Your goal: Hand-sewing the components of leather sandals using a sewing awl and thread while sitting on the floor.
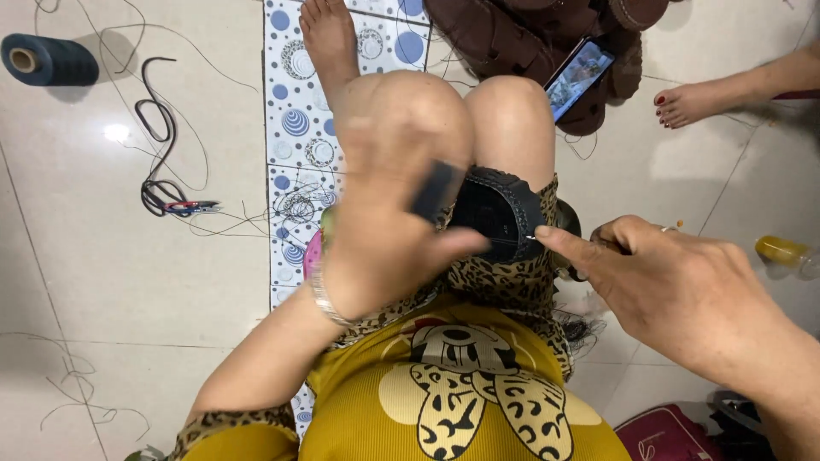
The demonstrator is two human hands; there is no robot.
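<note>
I sit on the floor with a black shoe sole (500, 209) resting on my lap. My left hand (384, 222) is blurred and grips the sole's left side, with a dark strap across the fingers. My right hand (675, 277) pinches a thin needle (534, 238) at the sole's right edge, with a fine thread running across the sole. A bracelet circles my left wrist.
A dark blue thread spool (47, 60) lies at the far left. Black cord and small snips (184, 206) lie on the tiles. A phone (579, 75) rests on brown shoe parts (512, 34) ahead. Another person's foot (692, 102) is at right. A yellow bottle (781, 252) lies right.
</note>
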